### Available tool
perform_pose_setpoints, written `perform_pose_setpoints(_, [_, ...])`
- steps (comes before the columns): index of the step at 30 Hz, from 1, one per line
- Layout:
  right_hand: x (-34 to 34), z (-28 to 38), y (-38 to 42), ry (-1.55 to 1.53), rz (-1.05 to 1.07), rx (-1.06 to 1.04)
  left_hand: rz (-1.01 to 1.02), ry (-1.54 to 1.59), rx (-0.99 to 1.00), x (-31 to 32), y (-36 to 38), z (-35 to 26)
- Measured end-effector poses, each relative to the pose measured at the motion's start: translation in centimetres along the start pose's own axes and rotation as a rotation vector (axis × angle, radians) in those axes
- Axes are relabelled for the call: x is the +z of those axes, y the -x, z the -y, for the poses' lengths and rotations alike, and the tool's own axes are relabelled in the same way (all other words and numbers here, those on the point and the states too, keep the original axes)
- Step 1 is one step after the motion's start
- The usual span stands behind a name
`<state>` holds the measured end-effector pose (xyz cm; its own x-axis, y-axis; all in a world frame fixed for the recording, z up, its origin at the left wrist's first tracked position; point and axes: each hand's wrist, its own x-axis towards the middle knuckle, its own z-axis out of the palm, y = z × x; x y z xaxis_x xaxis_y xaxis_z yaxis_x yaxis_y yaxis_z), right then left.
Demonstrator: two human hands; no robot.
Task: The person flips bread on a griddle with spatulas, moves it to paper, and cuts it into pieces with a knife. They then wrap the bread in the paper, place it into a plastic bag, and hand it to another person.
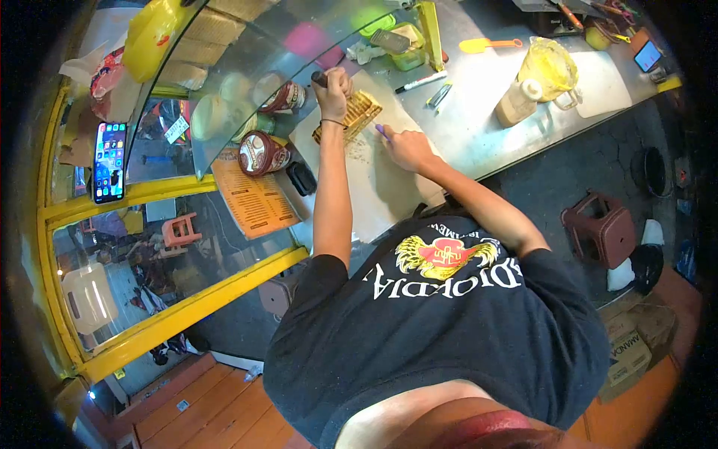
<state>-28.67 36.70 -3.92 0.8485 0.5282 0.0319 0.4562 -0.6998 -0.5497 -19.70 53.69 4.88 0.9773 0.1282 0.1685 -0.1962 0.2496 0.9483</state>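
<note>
Grilled bread (362,111), browned in stripes, lies on a pale board (374,191) on the metal counter. My left hand (333,96) is wrapped round a dark handle (320,78) at the bread's upper left; the tool's far end cannot be made out. To the right of the bread, my right hand (407,148) is closed round a thin purple handle (383,132) that points at the bread's edge. Crumbs lie on the board below the bread.
Brown-lidded jars (262,153), a black case (301,178) and an orange menu (254,196) lie left, beside a curved glass panel. To the right are a marker (420,81), an orange spatula (490,45), a bottle (516,105) and a yellow-smeared jug (550,69).
</note>
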Motion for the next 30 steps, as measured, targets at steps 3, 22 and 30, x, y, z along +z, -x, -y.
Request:
perform_pose_setpoints(3, [-1.0, -0.5, 3.0, -0.052, -0.029, -0.021, -0.007, -0.004, 0.063, 0.3, 0.3, -0.6])
perform_pose_setpoints(22, [-10.1, -3.0, 16.7, -0.151, 0.193, 0.092, 0.033, 0.013, 0.044, -0.6, 0.5, -1.5])
perform_pose_setpoints(30, [-8.7, -3.5, 14.7, -0.465, 0.191, 0.145, 0.229, 0.029, 0.08, 0.6, 2.4, -9.9])
